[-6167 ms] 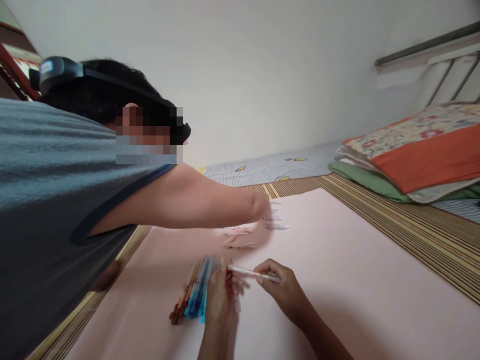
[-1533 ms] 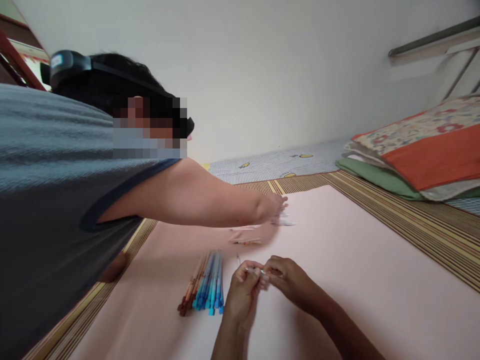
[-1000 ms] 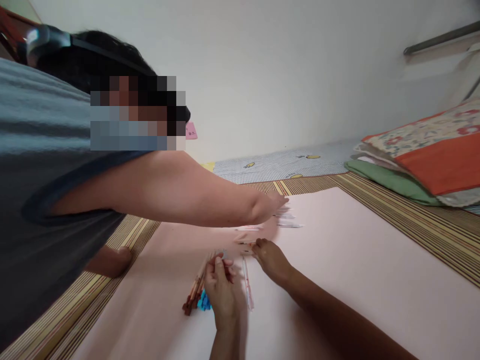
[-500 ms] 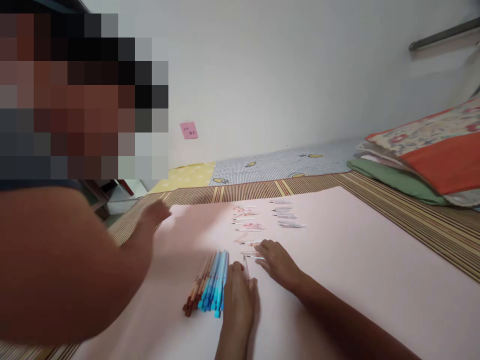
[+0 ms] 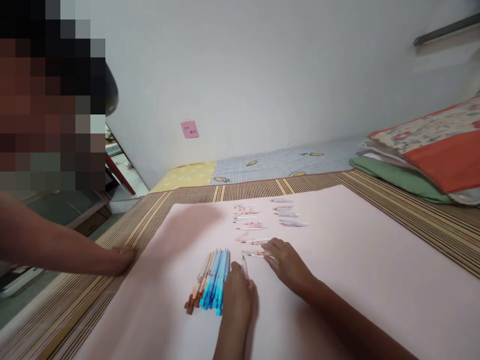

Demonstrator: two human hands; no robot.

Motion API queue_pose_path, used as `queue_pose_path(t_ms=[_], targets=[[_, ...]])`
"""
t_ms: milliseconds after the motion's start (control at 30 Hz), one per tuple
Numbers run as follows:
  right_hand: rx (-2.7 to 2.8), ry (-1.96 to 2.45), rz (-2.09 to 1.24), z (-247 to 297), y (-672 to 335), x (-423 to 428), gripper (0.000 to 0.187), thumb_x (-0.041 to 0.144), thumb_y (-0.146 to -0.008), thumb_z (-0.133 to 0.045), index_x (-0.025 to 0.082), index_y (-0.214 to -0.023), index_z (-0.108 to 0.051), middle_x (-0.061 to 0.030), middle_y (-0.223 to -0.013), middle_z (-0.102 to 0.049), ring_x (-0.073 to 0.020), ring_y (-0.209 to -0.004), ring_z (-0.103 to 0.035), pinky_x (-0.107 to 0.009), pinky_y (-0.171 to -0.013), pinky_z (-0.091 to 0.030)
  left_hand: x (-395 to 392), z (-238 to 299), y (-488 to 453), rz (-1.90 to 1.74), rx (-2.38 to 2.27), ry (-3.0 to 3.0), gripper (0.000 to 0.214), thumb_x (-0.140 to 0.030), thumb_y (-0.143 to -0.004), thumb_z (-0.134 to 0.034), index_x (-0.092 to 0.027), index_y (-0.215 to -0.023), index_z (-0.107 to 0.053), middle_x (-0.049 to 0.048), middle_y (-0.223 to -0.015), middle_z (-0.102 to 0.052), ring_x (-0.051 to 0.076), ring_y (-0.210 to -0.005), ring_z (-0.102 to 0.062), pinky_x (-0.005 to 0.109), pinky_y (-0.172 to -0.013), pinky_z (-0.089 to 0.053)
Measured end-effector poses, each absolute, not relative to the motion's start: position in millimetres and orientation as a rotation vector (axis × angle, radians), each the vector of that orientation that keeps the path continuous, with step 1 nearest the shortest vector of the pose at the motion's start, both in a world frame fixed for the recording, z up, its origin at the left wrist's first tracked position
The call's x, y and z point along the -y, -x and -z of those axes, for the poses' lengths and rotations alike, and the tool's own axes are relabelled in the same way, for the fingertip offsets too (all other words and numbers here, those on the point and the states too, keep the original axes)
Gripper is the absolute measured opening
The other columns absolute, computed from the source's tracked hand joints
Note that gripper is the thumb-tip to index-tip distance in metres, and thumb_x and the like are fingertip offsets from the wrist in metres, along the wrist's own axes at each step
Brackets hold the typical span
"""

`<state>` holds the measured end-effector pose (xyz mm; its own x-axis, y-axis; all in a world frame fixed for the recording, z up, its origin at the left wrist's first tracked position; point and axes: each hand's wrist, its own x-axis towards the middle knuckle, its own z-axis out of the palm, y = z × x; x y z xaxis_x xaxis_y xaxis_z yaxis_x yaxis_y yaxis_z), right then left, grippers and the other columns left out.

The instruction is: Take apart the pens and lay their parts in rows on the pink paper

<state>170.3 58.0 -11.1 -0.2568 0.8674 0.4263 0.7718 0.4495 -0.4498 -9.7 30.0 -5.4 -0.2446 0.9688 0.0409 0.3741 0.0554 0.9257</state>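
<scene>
My left hand (image 5: 237,296) rests on the pink sheet (image 5: 356,280), fingers curled round a thin clear pen part (image 5: 245,264) that sticks up past them. Just left of it lies a bundle of blue and brown pens (image 5: 210,281). My right hand (image 5: 287,260) lies flat with fingers stretched out, its tips touching small clear pen pieces (image 5: 256,253). Farther back, two short rows of pen parts lie on the sheet: pinkish ones (image 5: 247,218) and clear caps (image 5: 288,215).
Another person sits at the left, one hand (image 5: 120,256) pressed on the striped mat (image 5: 420,210) at the sheet's edge. Folded bedding (image 5: 423,150) lies at the right. A pink sticky note (image 5: 189,129) is on the white wall.
The other person has drawn the arm back from the rows of parts and set the hand on the mat at the left. My hands came apart; my right reached forward to the loose pieces.
</scene>
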Motion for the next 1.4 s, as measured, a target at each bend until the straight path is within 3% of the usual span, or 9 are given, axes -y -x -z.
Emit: queue_pose_path(t_ms=[167,367,533,700,800,967,1033,1233,1400], targets=[[1.761,1.304,-0.615,-5.5,-166.3,-18.9,0.020,0.031,-0.096,-0.046,0.023,-0.100,-0.064,-0.0076,-0.098,-0.067,-0.0217,-0.088,-0.062,-0.034,-0.079,-0.049,-24.0,-11.5,11.2,-1.197,-1.646,-1.318,0.032,0.001,-0.056,-0.070,-0.024,-0.073,-0.060,-0.0055,-0.053,-0.049,0.018,-0.051,-0.048,0.029,-0.057,-0.028],[1.356,1.185,-1.269,-11.3,-136.1,14.4,0.038,0.054,-0.089,-0.051,0.020,-0.104,-0.062,-0.0021,-0.077,-0.066,-0.0178,-0.065,-0.062,-0.028,-0.056,-0.046,-20.7,-24.8,3.7,-1.005,-1.127,-1.152,0.020,-0.031,-0.073,-0.074,-0.019,-0.085,-0.063,-0.0037,-0.059,-0.056,0.011,-0.043,-0.046,0.024,-0.045,-0.030],[1.104,1.214,-1.350,0.2,-130.5,8.5,0.048,0.068,-0.081,-0.053,0.021,-0.075,-0.052,0.0092,-0.049,-0.041,-0.0068,-0.036,-0.033,-0.022,-0.038,-0.023,-21.7,-26.9,3.0,-1.076,-0.951,-0.989,0.029,-0.038,-0.072,-0.079,-0.016,-0.087,-0.068,-0.0021,-0.062,-0.059,0.006,-0.046,-0.040,0.020,-0.046,-0.026],[0.966,1.168,-1.679,7.2,-141.9,2.9,0.056,0.077,-0.072,-0.055,0.022,-0.081,-0.052,0.0145,-0.048,-0.023,-0.0042,-0.038,-0.012,-0.021,-0.039,-0.011,-23.7,-26.0,1.7,-1.152,-0.840,-0.922,0.031,-0.041,-0.073,-0.080,-0.016,-0.089,-0.068,-0.0034,-0.056,-0.057,0.006,-0.046,-0.042,0.020,-0.048,-0.028],[1.112,1.214,-1.581,6.7,-144.7,2.6,0.056,0.077,-0.077,-0.049,0.021,-0.082,-0.053,0.0118,-0.050,-0.028,-0.0062,-0.040,-0.018,-0.022,-0.041,-0.015,-26.2,-18.7,-2.2,-1.201,-0.862,-0.914,0.033,-0.044,-0.073,-0.080,-0.016,-0.076,-0.062,-0.0022,-0.055,-0.058,0.006,-0.045,-0.042,0.020,-0.046,-0.028],[1.560,1.342,-0.953,-14.8,-136.7,-8.7,0.041,0.053,-0.094,-0.043,0.022,-0.068,-0.045,0.0042,-0.061,-0.046,-0.0125,-0.059,-0.042,-0.025,-0.057,-0.031,-32.2,-13.1,-6.0,-1.319,-1.036,-0.778,0.051,-0.056,-0.067,-0.080,-0.020,-0.060,-0.045,-0.0073,-0.041,-0.046,0.003,-0.037,-0.032,0.018,-0.040,-0.022],[1.636,1.374,-0.850,-29.5,-135.4,-21.6,0.037,0.048,-0.096,-0.041,0.022,-0.070,-0.047,0.0033,-0.064,-0.051,-0.0137,-0.061,-0.046,-0.026,-0.060,-0.033,-33.9,-15.4,-7.0,-1.356,-1.071,-0.722,0.053,-0.062,-0.065,-0.078,-0.018,-0.063,-0.049,-0.0071,-0.045,-0.047,0.004,-0.038,-0.036,0.017,-0.039,-0.025],[1.518,1.347,-0.899,-55.3,-153.3,-38.8,0.034,0.046,-0.093,-0.045,0.021,-0.071,-0.054,0.0027,-0.067,-0.052,-0.0148,-0.066,-0.047,-0.025,-0.062,-0.035,-29.8,-22.4,-7.0,-1.389,-0.895,-0.604,0.052,-0.054,-0.071,-0.079,-0.015,-0.104,-0.067,0.0037,-0.079,-0.069,0.008,-0.053,-0.055,0.019,-0.047,-0.041],[1.376,1.326,-1.309,-31.3,-160.3,-10.0,0.045,0.058,-0.091,-0.042,0.020,-0.075,-0.060,0.0066,-0.057,-0.035,-0.0107,-0.050,-0.030,-0.024,-0.049,-0.025,-27.4,-23.1,-4.0,-1.377,-0.726,-0.576,0.038,-0.034,-0.071,-0.084,-0.013,-0.101,-0.072,0.0095,-0.094,-0.073,0.009,-0.066,-0.060,0.022,-0.065,-0.051]])
